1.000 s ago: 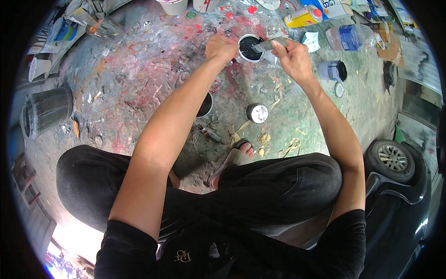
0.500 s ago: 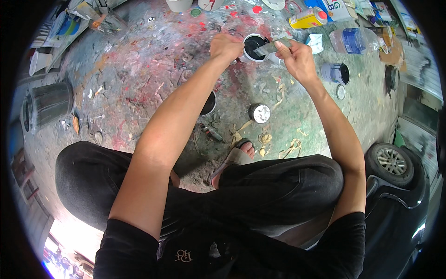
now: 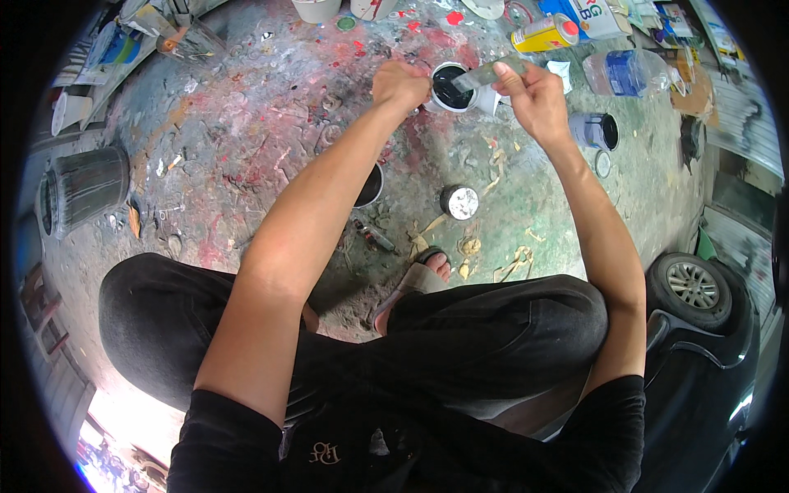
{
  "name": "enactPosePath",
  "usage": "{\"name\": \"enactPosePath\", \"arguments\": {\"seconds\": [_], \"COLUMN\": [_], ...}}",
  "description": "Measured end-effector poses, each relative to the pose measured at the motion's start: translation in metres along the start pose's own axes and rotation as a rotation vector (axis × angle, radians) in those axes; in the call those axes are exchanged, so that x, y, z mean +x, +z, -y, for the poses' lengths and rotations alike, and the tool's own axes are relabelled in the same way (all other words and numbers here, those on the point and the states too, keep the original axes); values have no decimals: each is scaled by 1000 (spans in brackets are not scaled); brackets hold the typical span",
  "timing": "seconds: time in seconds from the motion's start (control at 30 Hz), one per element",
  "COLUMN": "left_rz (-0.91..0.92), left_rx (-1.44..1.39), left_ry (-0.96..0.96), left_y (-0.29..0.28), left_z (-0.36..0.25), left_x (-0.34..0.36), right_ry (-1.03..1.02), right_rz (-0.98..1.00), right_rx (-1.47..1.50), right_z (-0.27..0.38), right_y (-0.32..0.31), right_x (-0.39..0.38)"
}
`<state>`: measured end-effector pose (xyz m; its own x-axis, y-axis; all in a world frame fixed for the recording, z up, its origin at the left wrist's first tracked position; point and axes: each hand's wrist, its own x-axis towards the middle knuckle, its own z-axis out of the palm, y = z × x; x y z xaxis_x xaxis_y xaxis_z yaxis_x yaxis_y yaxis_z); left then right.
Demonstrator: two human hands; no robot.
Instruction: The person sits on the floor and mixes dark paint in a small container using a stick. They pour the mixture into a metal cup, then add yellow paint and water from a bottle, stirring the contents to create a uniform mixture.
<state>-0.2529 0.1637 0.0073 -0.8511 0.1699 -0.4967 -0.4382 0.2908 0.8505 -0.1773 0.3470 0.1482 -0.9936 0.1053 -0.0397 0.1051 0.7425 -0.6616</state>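
Note:
A white cup (image 3: 454, 108) with black paint (image 3: 448, 82) inside is held above the floor or on it; I cannot tell which. My left hand (image 3: 401, 85) is closed at the cup's left edge, fingertips hidden behind the hand. In my right hand (image 3: 538, 97) is a flat paint scraper (image 3: 478, 79), thumb on top of it. The blade slants down to the left, its end over the dark paint in the cup. A small piece of white (image 3: 488, 102) shows just under the scraper, beside the cup.
Nearer me stand a small round tin with a white-smeared top (image 3: 463, 202) and a dark-filled pot (image 3: 370, 186) partly behind my left forearm. At right are a paint pot (image 3: 592, 130), a clear plastic bottle (image 3: 629, 72) and a yellow can (image 3: 546, 34). A grey bucket (image 3: 89, 189) lies left.
My right hand has shifted slightly to the right with the scraper, and the blade has drawn back a little over the cup. The left hand stays in place.

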Motion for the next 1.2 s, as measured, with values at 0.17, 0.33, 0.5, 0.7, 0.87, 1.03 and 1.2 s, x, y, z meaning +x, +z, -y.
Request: {"name": "enactPosePath", "arguments": {"seconds": [0.17, 0.33, 0.5, 0.7, 0.87, 1.03, 1.2], "left_rz": [15, 45, 13, 63, 61, 73, 78], "left_rx": [-12, -1, 69, -37, -13, -37, -54], "left_ry": [-2, -7, 11, -19, -65, -66, -28], "left_y": [1, -2, -3, -7, -8, -9, -5], "left_z": [-6, -6, -3, -17, -20, -21, -18], "left_x": [-5, -6, -4, -22, -22, -23, -25], "right_ry": [-35, -157, -114, -126, -118, -161, -162], "right_rz": [6, -49, -16, 42, -60, -52, -95], "right_rx": [-66, -81, -62, -224, 69, -130, -30], "right_z": [-18, -19, -7, -16, 19, -1, -12], "right_y": [-3, 10, -1, 2, 2, 2, 8], "right_x": [3, -2, 6, -3, -5, -4, -6]}}
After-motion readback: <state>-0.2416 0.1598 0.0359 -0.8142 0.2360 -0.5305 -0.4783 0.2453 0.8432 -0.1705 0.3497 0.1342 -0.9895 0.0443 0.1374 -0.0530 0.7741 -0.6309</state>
